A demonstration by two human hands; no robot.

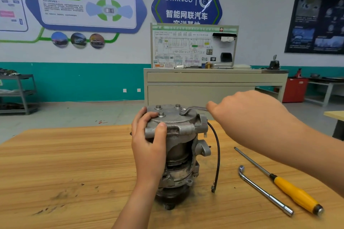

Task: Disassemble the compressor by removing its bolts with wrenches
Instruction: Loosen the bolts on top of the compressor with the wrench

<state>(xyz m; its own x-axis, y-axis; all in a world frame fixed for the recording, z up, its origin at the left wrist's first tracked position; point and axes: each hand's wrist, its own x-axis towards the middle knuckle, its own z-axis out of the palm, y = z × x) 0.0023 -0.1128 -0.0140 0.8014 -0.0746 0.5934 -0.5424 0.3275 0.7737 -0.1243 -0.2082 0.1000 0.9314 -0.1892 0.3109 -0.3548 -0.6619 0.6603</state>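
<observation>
Head view, the only one. The compressor (178, 145) stood upright on the wooden table (65, 163), near the middle, pulley end down. Our left hand (149, 147) gripped its upper housing from the left side, thumb on the front lug and fingers curled over the rim of the top cover. Three bolts (158, 107) sat bare on that cover. A fourth was covered by the ring end of a wrench (191, 109), which lay roughly level and pointed right. Our right hand (247, 109) held the wrench's far end. We saw it from the back, fingers curled round the handle, fingertips mostly hidden.

A black cable (216, 154) hung from the compressor's right side, its end touching the table. To the right lay an L-shaped socket wrench (264, 190) and, just beside it, a yellow-handled screwdriver (290, 189), neither being touched.

Behind the table stood a beige cabinet (204, 83) with a wiring diagram board (193, 46) on top.
</observation>
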